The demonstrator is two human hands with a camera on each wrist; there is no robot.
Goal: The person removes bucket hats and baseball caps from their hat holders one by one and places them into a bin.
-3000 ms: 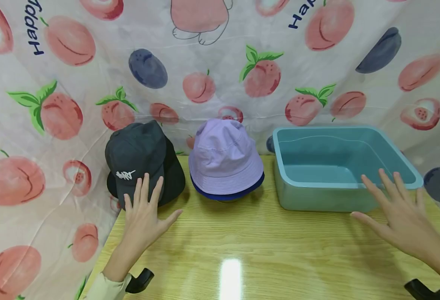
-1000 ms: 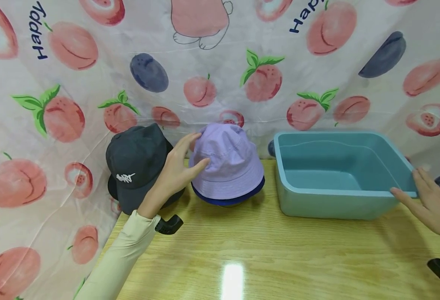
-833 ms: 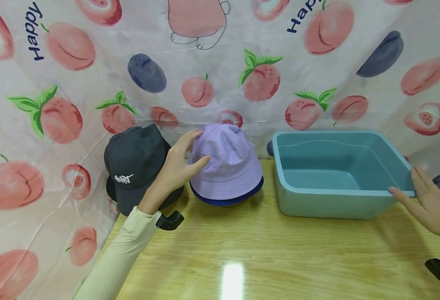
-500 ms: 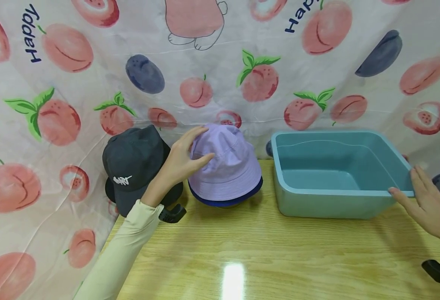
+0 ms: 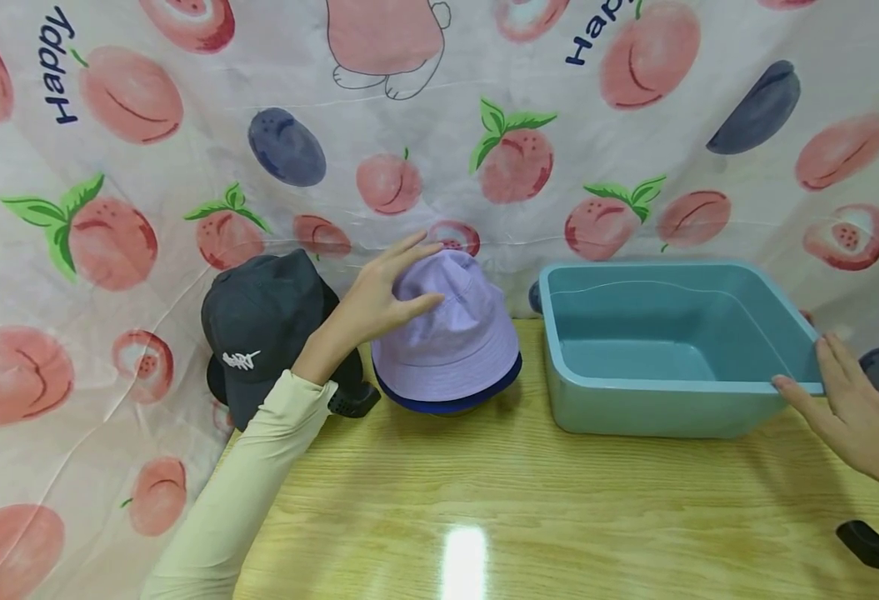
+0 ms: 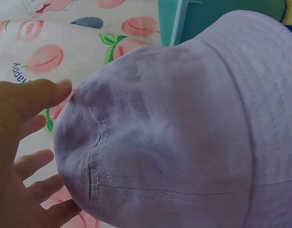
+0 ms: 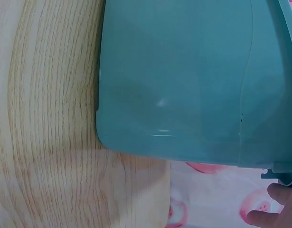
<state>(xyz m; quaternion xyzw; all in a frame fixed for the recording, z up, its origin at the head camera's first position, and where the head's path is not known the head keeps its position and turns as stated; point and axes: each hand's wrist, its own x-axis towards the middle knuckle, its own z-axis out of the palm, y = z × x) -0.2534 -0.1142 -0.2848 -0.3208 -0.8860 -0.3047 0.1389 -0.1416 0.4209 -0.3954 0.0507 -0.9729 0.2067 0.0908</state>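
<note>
A lavender bucket hat (image 5: 454, 325) sits crown up on the table, with a navy brim showing beneath its own. My left hand (image 5: 382, 296) is at the top left of its crown. In the left wrist view the thumb (image 6: 55, 92) and spread fingers lie about the crown's end; whether they press on it I cannot tell. My right hand (image 5: 855, 408) holds the near right corner of a teal plastic bin (image 5: 656, 385), thumb on the front rim, the other fingers along the outer right side. Two of those fingers (image 7: 278, 192) show below the rim in the right wrist view.
Left of the lavender hat stands a black baseball cap (image 5: 259, 308) with white lettering, over another black brim. A peach-print cloth (image 5: 424, 108) hangs close behind everything. The wooden table (image 5: 559, 500) stretches out in front.
My left hand has come from before the black cap to the lavender hat's crown, lately shifting slightly up and right. My right hand has come onto the bin's corner and stayed there.
</note>
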